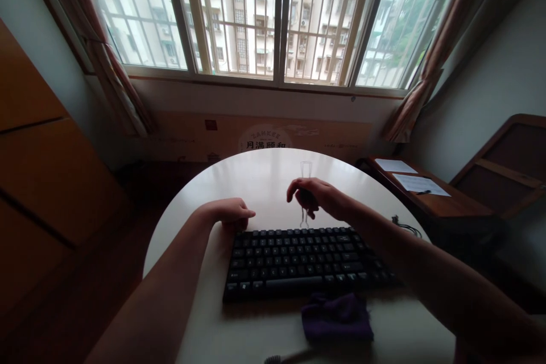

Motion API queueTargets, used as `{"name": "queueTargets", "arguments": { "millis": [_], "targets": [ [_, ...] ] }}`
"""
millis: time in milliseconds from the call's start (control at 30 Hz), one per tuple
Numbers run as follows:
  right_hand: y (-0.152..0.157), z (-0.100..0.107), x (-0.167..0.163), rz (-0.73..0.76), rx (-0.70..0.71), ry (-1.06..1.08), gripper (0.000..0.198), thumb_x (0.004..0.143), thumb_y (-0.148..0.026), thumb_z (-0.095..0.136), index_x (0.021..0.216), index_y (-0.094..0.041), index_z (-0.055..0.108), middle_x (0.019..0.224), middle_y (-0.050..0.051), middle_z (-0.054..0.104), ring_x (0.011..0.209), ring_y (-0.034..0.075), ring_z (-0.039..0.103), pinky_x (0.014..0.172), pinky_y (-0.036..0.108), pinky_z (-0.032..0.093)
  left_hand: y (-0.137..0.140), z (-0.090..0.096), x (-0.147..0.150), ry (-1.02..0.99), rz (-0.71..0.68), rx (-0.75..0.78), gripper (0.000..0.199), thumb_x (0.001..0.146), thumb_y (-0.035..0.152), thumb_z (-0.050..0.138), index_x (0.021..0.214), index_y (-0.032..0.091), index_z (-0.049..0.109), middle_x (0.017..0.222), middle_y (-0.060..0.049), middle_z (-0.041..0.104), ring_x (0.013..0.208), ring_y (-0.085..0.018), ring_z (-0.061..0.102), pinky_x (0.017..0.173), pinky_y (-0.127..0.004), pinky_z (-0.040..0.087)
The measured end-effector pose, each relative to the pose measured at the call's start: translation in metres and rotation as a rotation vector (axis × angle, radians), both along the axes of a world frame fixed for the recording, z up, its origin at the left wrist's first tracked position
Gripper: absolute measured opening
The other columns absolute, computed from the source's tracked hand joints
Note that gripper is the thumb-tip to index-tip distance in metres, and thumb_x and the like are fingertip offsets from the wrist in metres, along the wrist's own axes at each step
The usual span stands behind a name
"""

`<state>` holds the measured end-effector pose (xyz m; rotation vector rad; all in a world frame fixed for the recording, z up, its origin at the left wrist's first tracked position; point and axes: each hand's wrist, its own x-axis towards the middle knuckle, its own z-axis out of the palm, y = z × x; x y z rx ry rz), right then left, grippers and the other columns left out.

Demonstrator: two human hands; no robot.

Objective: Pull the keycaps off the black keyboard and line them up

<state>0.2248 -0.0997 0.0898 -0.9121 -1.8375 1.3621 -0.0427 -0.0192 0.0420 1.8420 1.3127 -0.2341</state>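
Observation:
My right hand [311,193] is curled around the dark middle of what looks like a large binder clip, just beyond the keyboard. One wire handle of the binder clip [305,168] sticks out past my fingers and the other shows below them; its body is mostly hidden by the hand. My left hand [234,212] rests as a loose fist on the white table, its knuckles at the upper left corner of the black keyboard [298,259]. One finger of it points right, and nothing shows in it. My right forearm covers the keyboard's right end.
A crumpled purple cloth [336,317] lies in front of the keyboard, and a brush [273,359] is cut off at the bottom. A coiled cable [407,227] sits at the right of the round table [174,239]. A wooden chair [443,205] holds papers [420,185] and a pen.

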Motion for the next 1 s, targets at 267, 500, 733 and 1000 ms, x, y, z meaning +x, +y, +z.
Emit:
{"name": "queueTargets", "arguments": {
  "millis": [267,500,733,1000],
  "targets": [
    [0.026,-0.031,-0.069,-0.027,-0.311,0.388,0.023,0.090,-0.036,0.044,0.078,-0.019,0.053,0.051,-0.005,0.047,0.037,0.010,0.038,0.034,0.021,0.039,0.001,0.002,-0.013,-0.080,-0.005,-0.149,0.049,0.068,0.063,0.067,0.068,0.014,0.070,0.051,-0.004,0.059,0.044,-0.014,0.050,0.043,-0.024,0.037],
    [0.036,-0.072,-0.075,-0.108,-0.354,0.423,0.023,0.090,-0.042,0.048,0.085,-0.020,0.053,0.048,-0.008,0.043,0.035,0.009,0.039,0.034,0.021,0.041,0.009,-0.010,-0.003,-0.162,0.109,0.218,0.055,0.074,0.067,0.055,0.062,0.015,0.066,0.056,-0.005,0.063,0.046,-0.013,0.046,0.047,-0.026,0.032],
    [0.031,-0.077,-0.070,0.099,-0.347,0.360,0.037,0.076,-0.041,0.076,0.101,-0.021,0.057,0.074,-0.003,0.057,0.058,0.012,0.059,0.044,0.023,0.054,0.018,-0.025,-0.003,-0.108,0.162,0.604,0.048,0.085,0.056,0.044,0.063,0.018,0.064,0.056,-0.002,0.062,0.051,-0.015,0.051,0.053,-0.027,0.033],
    [0.025,-0.059,-0.078,0.163,-0.116,0.160,0.028,0.091,-0.046,0.058,0.099,-0.020,0.049,0.071,-0.004,0.059,0.051,0.010,0.058,0.040,0.020,0.051,0.019,-0.033,-0.003,-0.187,0.191,0.777,0.045,0.086,0.053,0.044,0.066,0.019,0.064,0.060,-0.002,0.062,0.056,-0.016,0.052,0.054,-0.027,0.032]
  ]
}}
